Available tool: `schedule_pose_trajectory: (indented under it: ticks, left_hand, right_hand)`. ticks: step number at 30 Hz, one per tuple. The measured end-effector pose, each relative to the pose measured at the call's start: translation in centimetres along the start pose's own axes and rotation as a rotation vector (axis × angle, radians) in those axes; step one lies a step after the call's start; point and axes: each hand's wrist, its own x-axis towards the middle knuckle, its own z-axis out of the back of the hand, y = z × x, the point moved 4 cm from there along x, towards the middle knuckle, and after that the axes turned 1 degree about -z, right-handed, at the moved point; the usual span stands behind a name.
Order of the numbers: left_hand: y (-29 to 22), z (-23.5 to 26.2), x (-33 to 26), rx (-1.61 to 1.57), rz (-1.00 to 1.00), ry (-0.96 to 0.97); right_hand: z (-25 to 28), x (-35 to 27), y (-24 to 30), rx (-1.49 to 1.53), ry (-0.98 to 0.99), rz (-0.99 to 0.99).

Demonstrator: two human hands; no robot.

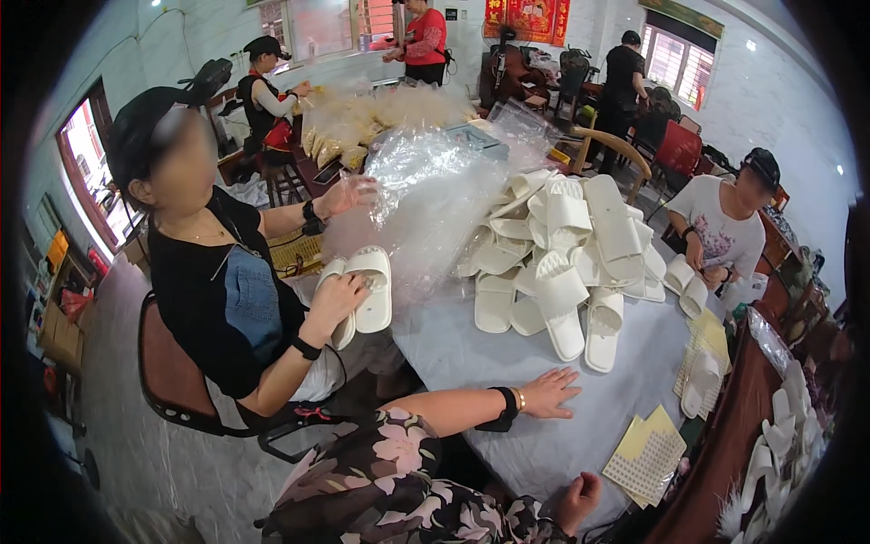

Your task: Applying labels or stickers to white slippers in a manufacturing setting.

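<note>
My left hand (550, 393) lies flat on the grey-covered table (453, 363), fingers spread and holding nothing. Just in front of it are the nearest slippers of a heaped pile of white slippers (562, 295); hand and pile do not touch. My right hand (577, 501) rests near the table's front edge, its fingers curled in with nothing seen in them. Beside that hand, to the right, lie yellow-backed sheets of small round stickers (645, 458). A single white slipper (700, 384) lies on another sticker sheet (696, 349) farther right.
At my left, a seated person (227, 263) holds a pair of white slippers (370, 288). Clear plastic bags (421, 181) cover the table's far left. Another person (725, 218) handles slippers (686, 286) at the right. More slippers (775, 435) stand along the right rim. Other people work behind.
</note>
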Motion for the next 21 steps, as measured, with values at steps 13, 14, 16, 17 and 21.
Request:
schedule_pose_trajectory:
  ticks: [13, 14, 16, 17, 21]
  left_hand:
    - [1.6, -0.2, -0.2, -1.037, 0.402, -0.421]
    - [1.7, -0.3, -0.5, -1.049, 0.390, -0.461]
    - [1.7, -0.9, -1.1, -1.071, 0.364, -0.462]
    - [1.7, -0.8, -1.5, -0.995, 0.308, -0.501]
    - [1.0, -1.3, -2.9, -0.599, 0.142, -0.411]
  right_hand:
    - [-0.2, -0.1, 1.4, -0.052, 0.004, 0.081]
    - [-0.2, -0.2, 1.8, -0.052, 0.005, 0.080]
    - [-0.4, -0.3, 2.5, -0.047, -0.005, 0.061]
    - [-0.3, -0.4, 2.9, -0.049, -0.012, 0.070]
    - [0.5, -0.1, 3.4, 0.027, 0.064, -0.051]
